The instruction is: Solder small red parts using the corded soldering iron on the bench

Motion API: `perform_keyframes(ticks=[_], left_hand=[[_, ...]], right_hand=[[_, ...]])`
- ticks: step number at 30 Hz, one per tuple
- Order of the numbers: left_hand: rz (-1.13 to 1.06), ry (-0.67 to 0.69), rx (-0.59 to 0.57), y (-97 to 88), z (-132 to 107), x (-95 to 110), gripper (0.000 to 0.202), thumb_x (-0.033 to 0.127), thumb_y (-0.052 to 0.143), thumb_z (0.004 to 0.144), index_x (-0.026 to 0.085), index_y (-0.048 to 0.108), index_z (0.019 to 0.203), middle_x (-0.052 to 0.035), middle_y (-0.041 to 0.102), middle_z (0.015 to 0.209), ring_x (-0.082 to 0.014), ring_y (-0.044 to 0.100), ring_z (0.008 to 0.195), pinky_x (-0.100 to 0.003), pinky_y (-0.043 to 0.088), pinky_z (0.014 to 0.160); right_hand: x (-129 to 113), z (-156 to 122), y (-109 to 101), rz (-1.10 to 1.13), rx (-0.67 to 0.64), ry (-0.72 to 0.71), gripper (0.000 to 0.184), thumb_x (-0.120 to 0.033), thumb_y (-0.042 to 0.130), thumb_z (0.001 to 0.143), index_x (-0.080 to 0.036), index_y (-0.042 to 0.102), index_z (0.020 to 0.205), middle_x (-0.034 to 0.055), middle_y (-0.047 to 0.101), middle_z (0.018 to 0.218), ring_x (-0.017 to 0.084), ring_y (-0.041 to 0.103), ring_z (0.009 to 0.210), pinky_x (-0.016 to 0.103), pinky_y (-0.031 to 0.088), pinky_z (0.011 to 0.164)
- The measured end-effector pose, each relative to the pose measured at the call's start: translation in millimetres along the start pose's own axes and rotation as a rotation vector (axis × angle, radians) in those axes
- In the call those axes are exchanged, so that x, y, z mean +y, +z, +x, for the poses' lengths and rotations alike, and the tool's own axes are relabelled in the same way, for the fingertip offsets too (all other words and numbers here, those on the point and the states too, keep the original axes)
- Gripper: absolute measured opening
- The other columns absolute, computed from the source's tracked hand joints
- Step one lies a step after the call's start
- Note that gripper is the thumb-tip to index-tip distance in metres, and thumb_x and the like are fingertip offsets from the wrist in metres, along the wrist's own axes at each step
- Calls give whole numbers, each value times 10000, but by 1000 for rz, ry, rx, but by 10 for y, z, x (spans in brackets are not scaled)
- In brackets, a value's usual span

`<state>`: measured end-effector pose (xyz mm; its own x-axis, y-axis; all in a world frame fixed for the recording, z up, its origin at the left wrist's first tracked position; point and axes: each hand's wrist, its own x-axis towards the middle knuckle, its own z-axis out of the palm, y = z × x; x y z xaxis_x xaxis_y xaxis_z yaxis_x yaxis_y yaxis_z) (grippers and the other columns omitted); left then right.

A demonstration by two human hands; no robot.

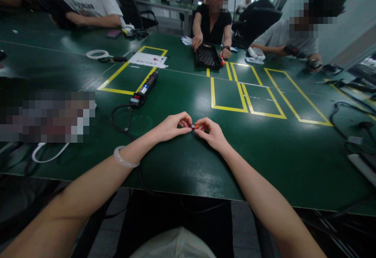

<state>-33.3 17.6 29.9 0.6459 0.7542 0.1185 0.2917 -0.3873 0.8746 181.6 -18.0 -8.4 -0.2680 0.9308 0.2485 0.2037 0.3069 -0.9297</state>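
Note:
Above the green table (188,160), my left hand (175,126) and my right hand (212,133) meet fingertip to fingertip. Between them is a small part (193,126) with orange, red and silver bits, too small to name. Thumb and fingers of both hands pinch it, one hand from each side, and cover most of it. A pale translucent bangle (125,157) circles my left wrist. Beyond my left hand lies a dark elongated device (147,88) with a blue-and-white label and a black cable (113,119).
Yellow tape rectangles (229,109) mark the tabletop. Across the table, a person (212,22) handles a black tray (208,56). White paper (148,59) and a white ring-shaped object (97,55) lie at the left back. Cables (337,120) run along the right side.

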Motion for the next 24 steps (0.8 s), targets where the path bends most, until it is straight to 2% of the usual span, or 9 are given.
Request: perform_keyframes(ticks=[4, 7, 15, 24], left_hand=[[23, -88, -41, -18, -1, 26, 327, 441, 620, 867, 152, 622, 1019, -55, 676, 939, -179, 623, 859, -308, 482, 788], [48, -126, -99, -21, 3, 25, 314, 441, 565, 887, 151, 650, 973, -51, 677, 909, -181, 606, 842, -304, 456, 779], [-25, -156, -149, -1, 24, -42, 269, 413, 562, 873, 152, 624, 849, -1, 568, 732, -143, 514, 708, -263, 381, 670], [1, -162, -167, -19, 26, 5, 265, 414, 566, 867, 157, 604, 820, 5, 539, 724, -144, 490, 705, -260, 352, 659]], right_hand=[[-19, -9, -12, -41, 40, -46, 218, -355, 691, 838, -212, 606, 980, 17, 663, 833, 144, 584, 710, 303, 496, 684], [-41, -16, -14, -78, 38, -60, 203, -349, 684, 848, -216, 613, 985, 19, 666, 843, 149, 596, 721, 309, 503, 701], [-68, -25, -6, -218, 3, -140, 132, -253, 656, 861, -210, 627, 982, 32, 670, 901, 154, 620, 760, 310, 502, 739], [-54, -45, -12, -307, -6, -182, 145, -266, 652, 883, -222, 633, 1020, 33, 666, 927, 164, 621, 798, 307, 496, 753]])
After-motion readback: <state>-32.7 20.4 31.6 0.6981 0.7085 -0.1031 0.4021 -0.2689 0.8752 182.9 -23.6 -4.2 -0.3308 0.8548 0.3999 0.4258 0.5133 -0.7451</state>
